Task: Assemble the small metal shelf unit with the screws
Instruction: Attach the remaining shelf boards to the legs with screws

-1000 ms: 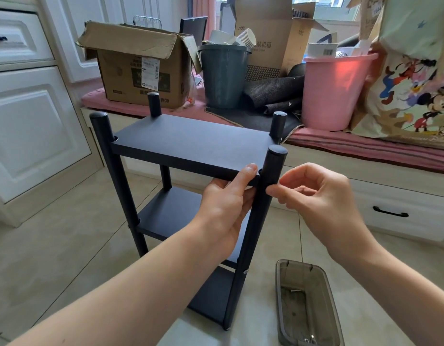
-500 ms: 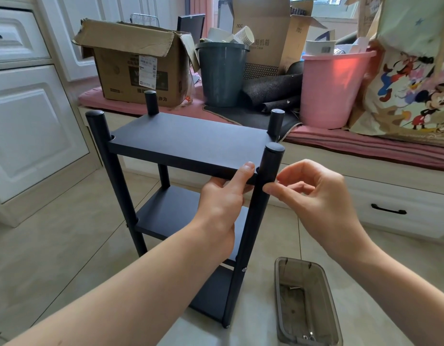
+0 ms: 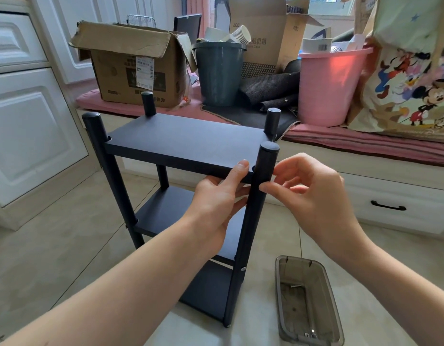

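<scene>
floor (image 3: 53, 258) left of shelf unit (image 3: 186, 143) lay open | tray (image 3: 333, 295) blocked floor just right of front post (image 3: 255, 208) | bench clutter behind: bin (image 3: 219, 76), bucket (image 3: 330, 91)

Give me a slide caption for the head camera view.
Left hand grips the top shelf while right hand pinches at the front post.

Left hand (image 3: 217, 196) clasps with thumb raised; right hand (image 3: 313, 193) pinches, fingers curled.

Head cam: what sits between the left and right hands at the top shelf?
The black round front-right post of the black metal shelf unit stands between the left hand and right hand; both touch it.
</scene>
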A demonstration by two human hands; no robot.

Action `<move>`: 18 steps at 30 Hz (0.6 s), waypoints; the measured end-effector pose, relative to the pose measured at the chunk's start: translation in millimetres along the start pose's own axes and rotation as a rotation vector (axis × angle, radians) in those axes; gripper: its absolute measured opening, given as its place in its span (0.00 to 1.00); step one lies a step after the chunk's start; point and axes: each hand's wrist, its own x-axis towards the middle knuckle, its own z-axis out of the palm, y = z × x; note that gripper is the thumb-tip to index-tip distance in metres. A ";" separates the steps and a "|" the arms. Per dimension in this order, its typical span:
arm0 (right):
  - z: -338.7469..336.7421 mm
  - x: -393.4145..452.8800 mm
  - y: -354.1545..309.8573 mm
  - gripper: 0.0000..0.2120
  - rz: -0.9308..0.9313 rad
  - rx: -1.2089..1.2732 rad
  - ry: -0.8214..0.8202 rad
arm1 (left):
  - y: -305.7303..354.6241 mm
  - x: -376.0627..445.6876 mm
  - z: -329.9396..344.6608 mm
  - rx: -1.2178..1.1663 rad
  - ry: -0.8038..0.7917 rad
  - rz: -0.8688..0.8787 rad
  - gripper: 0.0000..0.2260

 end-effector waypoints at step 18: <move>-1.8 -5.4 -3.0 0.09 0.026 0.029 -0.008 | -3.7 0.9 -0.5 -0.023 -0.004 0.021 0.17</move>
